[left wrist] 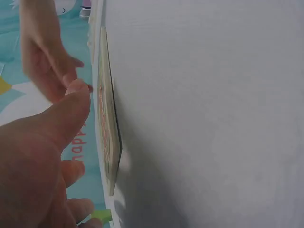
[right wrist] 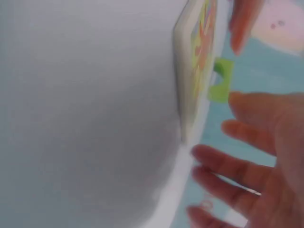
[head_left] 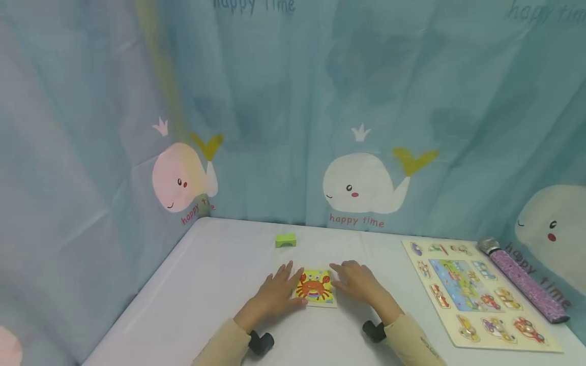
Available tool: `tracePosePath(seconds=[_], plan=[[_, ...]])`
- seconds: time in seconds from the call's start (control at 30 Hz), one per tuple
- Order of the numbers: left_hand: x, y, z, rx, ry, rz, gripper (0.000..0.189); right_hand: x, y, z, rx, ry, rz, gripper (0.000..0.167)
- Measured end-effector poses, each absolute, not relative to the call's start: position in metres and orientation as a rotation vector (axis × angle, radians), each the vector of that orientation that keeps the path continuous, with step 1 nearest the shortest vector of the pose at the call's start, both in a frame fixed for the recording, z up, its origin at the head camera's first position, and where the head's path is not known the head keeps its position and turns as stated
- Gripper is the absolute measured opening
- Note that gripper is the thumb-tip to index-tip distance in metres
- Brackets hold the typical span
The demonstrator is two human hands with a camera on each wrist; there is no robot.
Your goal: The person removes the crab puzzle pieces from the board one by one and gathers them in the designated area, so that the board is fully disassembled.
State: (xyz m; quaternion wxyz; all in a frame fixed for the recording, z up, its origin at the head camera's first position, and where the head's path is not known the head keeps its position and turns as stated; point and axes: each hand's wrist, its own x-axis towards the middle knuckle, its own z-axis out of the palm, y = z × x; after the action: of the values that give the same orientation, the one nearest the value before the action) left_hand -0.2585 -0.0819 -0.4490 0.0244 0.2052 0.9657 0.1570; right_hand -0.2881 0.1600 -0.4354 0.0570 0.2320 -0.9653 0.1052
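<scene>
A small square board with a red crab picture on yellow (head_left: pixel 315 292) lies flat on the white table, between the two hands. My left hand (head_left: pixel 274 295) is at its left side, fingers spread, with the index finger and thumb over or against the left edge; contact cannot be made out. My right hand (head_left: pixel 359 282) is at the upper right edge with its fingers loosely extended. In the right wrist view those fingers (right wrist: pixel 232 166) are apart from one another and grip nothing. The left wrist view shows the board's pale edge (left wrist: pixel 114 123) beyond the left thumb.
Behind the board stands a green arch block (head_left: pixel 286 240). A large wooden peg puzzle (head_left: pixel 450 325) with vehicle pieces lies to the right, and a pink glittery microphone (head_left: pixel 526 279) rests along its far side. A blue whale-print curtain (head_left: pixel 274 152) hangs behind the table.
</scene>
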Motion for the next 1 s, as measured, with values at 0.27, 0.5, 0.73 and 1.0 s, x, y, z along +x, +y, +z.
tracePosePath(seconds=[0.27, 0.5, 0.73, 1.0], plan=[[-0.263, -0.079, -0.439, 0.74, 2.914, 0.407, 0.075, -0.312, 0.129, -0.427, 0.861, -2.97, 0.488, 0.033], [-0.262, -0.079, -0.44, 0.718, 2.872, 0.381, 0.072, -0.317, 0.107, -0.43, 0.973, -3.002, 0.548, 0.03], [-0.263, -0.077, -0.441, 0.729, 2.876, 0.374, 0.07, -0.319, 0.096, -0.434, 0.983, -3.061, 0.569, 0.027], [-0.263, -0.078, -0.443, 0.73, 2.873, 0.417, 0.068, -0.321, 0.089, -0.436, 0.973, -3.044, 0.451, 0.028]])
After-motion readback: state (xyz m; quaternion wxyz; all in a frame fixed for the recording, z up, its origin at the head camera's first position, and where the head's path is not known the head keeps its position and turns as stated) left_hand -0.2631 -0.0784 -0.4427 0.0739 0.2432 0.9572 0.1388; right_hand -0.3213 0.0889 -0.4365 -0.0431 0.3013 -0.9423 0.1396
